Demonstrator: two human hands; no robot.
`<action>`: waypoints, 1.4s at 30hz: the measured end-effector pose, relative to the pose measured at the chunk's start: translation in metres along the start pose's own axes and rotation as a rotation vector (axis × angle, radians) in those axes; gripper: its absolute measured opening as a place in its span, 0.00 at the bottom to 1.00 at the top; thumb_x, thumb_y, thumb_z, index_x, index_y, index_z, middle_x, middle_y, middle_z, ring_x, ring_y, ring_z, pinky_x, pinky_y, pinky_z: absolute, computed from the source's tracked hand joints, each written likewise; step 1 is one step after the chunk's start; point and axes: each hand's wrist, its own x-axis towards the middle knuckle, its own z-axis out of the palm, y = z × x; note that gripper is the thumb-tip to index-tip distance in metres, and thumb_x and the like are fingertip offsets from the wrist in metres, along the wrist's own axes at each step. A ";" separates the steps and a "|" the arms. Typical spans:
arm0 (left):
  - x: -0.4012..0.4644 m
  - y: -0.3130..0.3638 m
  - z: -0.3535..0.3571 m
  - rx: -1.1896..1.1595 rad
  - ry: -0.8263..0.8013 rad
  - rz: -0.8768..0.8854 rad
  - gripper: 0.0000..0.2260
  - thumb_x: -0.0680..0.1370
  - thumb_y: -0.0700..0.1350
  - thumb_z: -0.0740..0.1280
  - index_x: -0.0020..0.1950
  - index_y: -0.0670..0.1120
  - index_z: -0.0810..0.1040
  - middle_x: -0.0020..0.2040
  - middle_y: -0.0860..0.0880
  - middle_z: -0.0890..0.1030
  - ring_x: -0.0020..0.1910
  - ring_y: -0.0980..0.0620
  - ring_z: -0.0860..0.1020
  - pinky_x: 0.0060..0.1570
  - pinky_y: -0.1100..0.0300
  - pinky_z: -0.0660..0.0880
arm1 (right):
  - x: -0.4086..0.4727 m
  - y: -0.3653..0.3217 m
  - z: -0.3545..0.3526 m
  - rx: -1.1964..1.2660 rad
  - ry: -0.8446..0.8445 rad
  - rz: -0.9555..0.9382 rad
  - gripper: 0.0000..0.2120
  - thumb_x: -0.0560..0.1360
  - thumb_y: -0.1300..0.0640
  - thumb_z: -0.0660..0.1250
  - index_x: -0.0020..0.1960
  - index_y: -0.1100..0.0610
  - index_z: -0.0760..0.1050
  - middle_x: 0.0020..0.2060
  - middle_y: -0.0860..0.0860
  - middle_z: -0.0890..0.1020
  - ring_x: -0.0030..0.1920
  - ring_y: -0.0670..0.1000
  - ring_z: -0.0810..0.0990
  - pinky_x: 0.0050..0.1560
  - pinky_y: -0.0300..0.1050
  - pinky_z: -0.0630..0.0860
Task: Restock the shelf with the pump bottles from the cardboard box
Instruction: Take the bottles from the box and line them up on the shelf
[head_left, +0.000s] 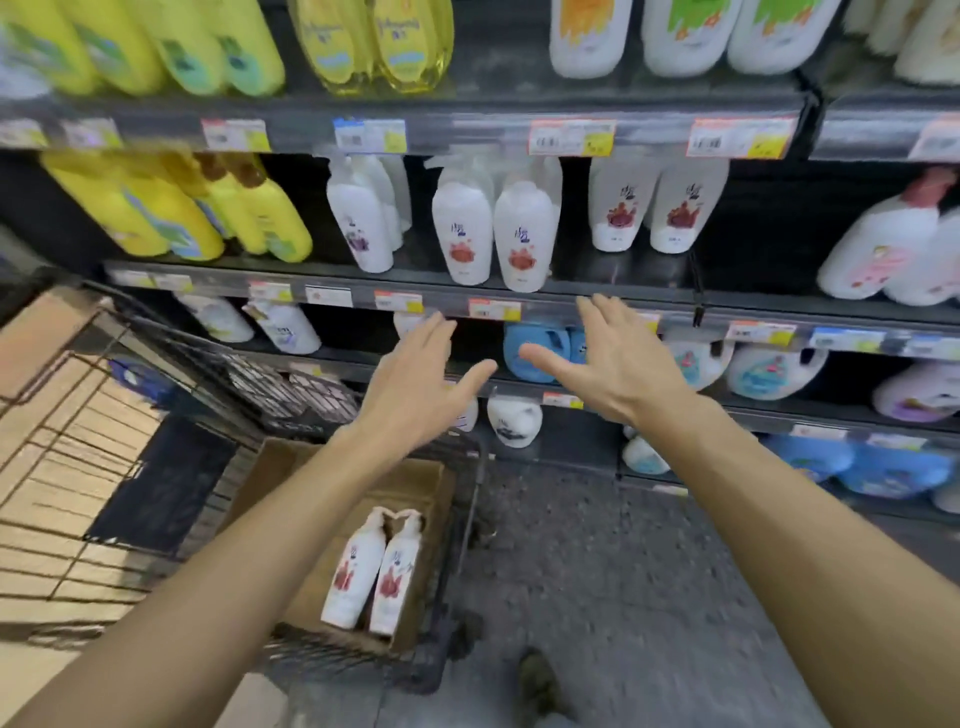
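Two pump bottles (371, 571) well below spread fingers (434, 332)

Two pump bottles (470, 228) stand side by side, touching, at the front edge of the middle shelf (571, 296); another pair of bottles (655, 208) stands to their right on the same shelf, a gap between the pairs; a further bottle (358, 218) stands to their left; below and in front of the shelf a cardboard box (415, 499) sits inside a wire cart (467, 545); two boxed bottles (371, 571) lie side by side in the box, pumps toward the shelf; the left hand (415, 379) and right hand (613, 358) hang between box and shelf, just below the front pair, apart from each other.
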 end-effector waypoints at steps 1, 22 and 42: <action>-0.012 -0.007 -0.005 -0.004 0.009 0.000 0.36 0.75 0.68 0.56 0.76 0.46 0.61 0.77 0.49 0.62 0.76 0.50 0.60 0.71 0.50 0.63 | -0.012 -0.010 0.002 0.000 0.013 -0.012 0.52 0.69 0.23 0.50 0.79 0.59 0.53 0.78 0.56 0.56 0.78 0.56 0.53 0.77 0.52 0.51; -0.166 -0.215 -0.003 0.017 -0.100 -0.129 0.32 0.78 0.63 0.57 0.76 0.45 0.61 0.76 0.47 0.65 0.75 0.50 0.63 0.71 0.48 0.64 | -0.108 -0.223 0.180 0.137 -0.172 0.010 0.48 0.69 0.23 0.50 0.75 0.58 0.61 0.73 0.54 0.67 0.72 0.56 0.62 0.65 0.57 0.69; -0.070 -0.391 0.299 -0.070 -0.828 -0.212 0.32 0.80 0.61 0.52 0.78 0.44 0.51 0.79 0.43 0.54 0.74 0.42 0.61 0.68 0.48 0.63 | 0.020 -0.169 0.517 -0.072 -0.587 0.518 0.30 0.80 0.45 0.57 0.72 0.67 0.62 0.63 0.64 0.71 0.62 0.62 0.70 0.63 0.52 0.68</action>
